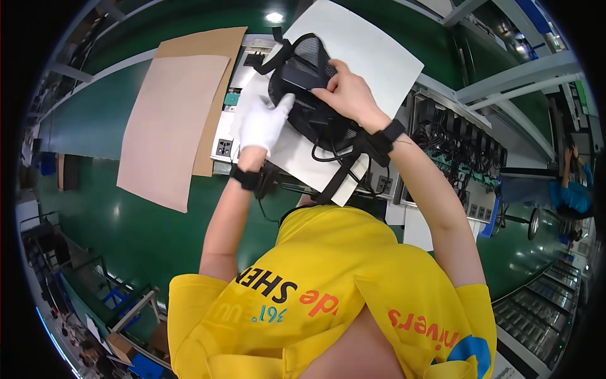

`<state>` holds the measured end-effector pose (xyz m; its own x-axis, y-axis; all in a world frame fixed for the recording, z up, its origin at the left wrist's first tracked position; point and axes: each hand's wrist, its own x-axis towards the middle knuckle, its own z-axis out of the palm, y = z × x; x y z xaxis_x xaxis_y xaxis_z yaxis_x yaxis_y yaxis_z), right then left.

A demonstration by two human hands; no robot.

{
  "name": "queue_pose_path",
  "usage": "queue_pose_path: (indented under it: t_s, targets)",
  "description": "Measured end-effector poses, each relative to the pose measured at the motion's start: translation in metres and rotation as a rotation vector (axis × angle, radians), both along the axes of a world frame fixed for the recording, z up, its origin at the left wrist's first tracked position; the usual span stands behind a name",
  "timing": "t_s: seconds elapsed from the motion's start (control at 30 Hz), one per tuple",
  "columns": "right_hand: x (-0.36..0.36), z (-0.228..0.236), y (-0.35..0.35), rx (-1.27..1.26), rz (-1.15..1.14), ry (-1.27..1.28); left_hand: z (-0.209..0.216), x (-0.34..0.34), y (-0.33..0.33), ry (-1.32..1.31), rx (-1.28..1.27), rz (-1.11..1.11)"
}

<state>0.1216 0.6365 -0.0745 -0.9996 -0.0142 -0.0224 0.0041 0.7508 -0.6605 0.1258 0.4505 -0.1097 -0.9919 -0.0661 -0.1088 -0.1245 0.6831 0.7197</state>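
A black mesh bag [308, 49] with straps and cables lies on a large white board [385, 57] in front of me. Across the bag's middle sits a flat dark rectangular block [302, 77]. My left hand [260, 123], in a white glove, grips the bag's left edge, its thumb on the mesh and the other fingers partly hidden. Bare, my right hand [351, 95] holds the bag's right edge beside the block, thumb and fingers closed on it. Each wrist wears a black band. Black cables [331, 151] and a strap [341, 180] hang from the bag's near end.
Left of the board lie a pinkish sheet [167, 120] and brown cardboard [202, 151], next to a power socket [224, 147]. On the right stands a rack of black adapters and tangled cables [451, 145]. Another person in blue [571, 189] is at the far right.
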Motion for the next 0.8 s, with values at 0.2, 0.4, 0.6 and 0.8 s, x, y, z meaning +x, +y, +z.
queue_pose_path:
  t_s: [0.2,0.4,0.6,0.8]
  targets:
    - [0.011,-0.003,-0.033,0.325,0.314,-0.051,-0.039,-0.021,-0.007,-0.276,0.578,-0.128]
    - [0.017,-0.006,-0.054,0.582,0.237,0.055,-0.038,-0.018,-0.007,-0.295,0.825,-0.100]
    - [0.008,-0.019,-0.080,0.840,0.102,-0.195,-0.032,-0.018,-0.007,-0.305,0.739,-0.106]
    - [0.000,-0.036,-0.075,0.968,0.003,-0.063,-0.051,-0.011,-0.019,-0.225,0.612,-0.121]
